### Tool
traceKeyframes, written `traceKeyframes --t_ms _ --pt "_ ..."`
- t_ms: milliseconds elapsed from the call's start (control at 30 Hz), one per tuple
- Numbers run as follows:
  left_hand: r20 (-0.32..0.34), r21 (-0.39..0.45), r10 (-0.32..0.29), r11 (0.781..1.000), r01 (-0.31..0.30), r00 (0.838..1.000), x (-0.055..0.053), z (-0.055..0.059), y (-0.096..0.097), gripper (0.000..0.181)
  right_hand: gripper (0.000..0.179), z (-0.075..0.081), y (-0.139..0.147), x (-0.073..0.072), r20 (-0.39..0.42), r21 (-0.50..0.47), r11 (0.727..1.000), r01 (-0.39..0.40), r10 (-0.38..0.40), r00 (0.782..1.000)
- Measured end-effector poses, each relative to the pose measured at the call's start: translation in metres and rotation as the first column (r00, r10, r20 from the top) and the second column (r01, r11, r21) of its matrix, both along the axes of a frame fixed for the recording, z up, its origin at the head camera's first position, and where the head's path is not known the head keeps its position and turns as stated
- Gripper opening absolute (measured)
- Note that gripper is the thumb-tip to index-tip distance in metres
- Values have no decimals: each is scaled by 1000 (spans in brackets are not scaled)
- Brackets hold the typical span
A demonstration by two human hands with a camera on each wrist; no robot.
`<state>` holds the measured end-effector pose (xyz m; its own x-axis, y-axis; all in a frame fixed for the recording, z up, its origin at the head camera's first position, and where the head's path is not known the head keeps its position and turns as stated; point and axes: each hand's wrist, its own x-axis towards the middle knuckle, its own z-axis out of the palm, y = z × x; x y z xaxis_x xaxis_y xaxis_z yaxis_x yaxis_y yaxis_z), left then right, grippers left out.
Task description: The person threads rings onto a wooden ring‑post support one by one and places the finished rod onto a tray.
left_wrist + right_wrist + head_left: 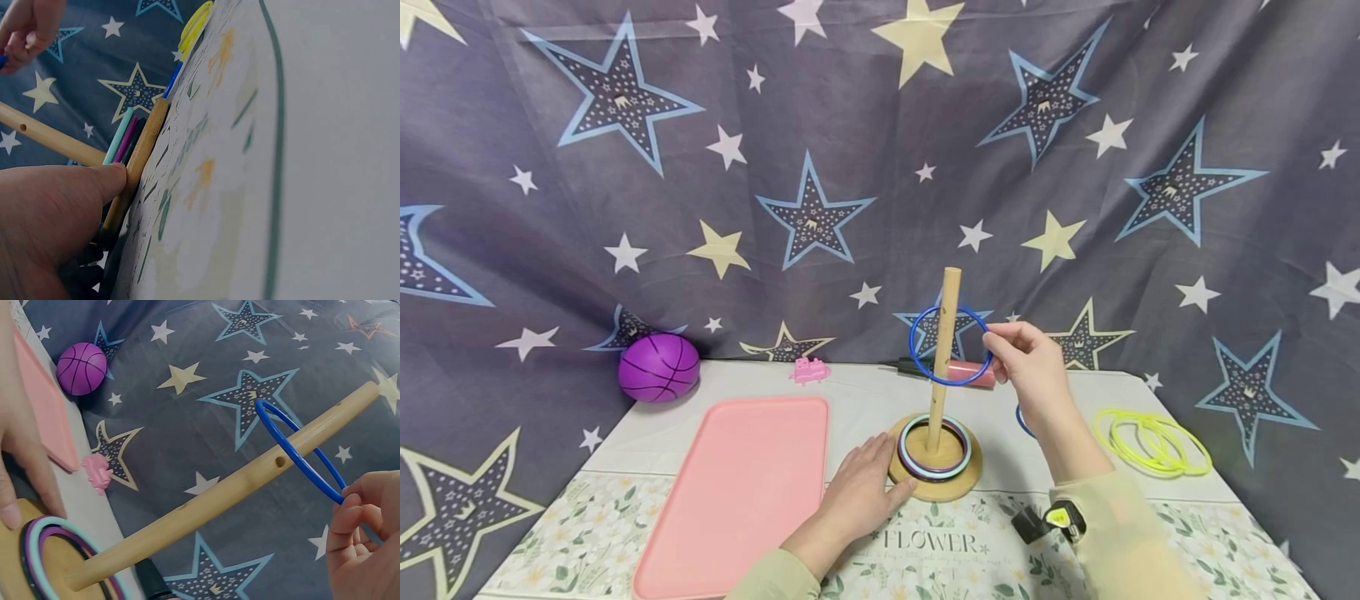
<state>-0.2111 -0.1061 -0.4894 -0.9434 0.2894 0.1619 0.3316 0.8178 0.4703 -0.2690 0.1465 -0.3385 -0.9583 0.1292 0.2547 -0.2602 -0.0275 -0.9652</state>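
Between thumb and fingers my right hand (1030,367) pinches a blue ring (300,459). In the right wrist view the ring encircles the upper part of a wooden peg (225,500), tilted around it. The peg rises from a round wooden base (901,483). Around its foot lie a light teal ring (37,562), a purple ring (45,540) and a dark ring beneath. My left hand (861,487) rests on the left edge of the base, fingers extended and thumb at the near rim (115,181).
Several yellow rings (1150,442) lie at the right; another blue ring (1022,421) is partly hidden behind my right wrist. A pink tray (737,492) lies left of the base. Behind are a purple ball (658,368), a pink toy (810,371) and a pink-and-black object (973,374).
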Motion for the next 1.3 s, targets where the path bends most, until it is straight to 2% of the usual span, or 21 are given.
traceKeyframes --t_ms 433,567,900,1300 --pt "7 -15 1 1000 -1 1000 1 2 1 81 8 -36 -3 -2 79 -64 998 -18 23 997" --pt "7 -16 3 1000 -3 1000 1 1 1 81 13 -47 -5 -2 93 -76 997 -14 21 995" --pt "7 -21 3 1000 -2 1000 2 2 1 81 18 -73 -8 -1 150 -64 998 -2 11 989" --pt "0 -3 -1 1000 1 1000 2 1 0 79 18 -93 -8 3 180 -46 999 -10 18 984"
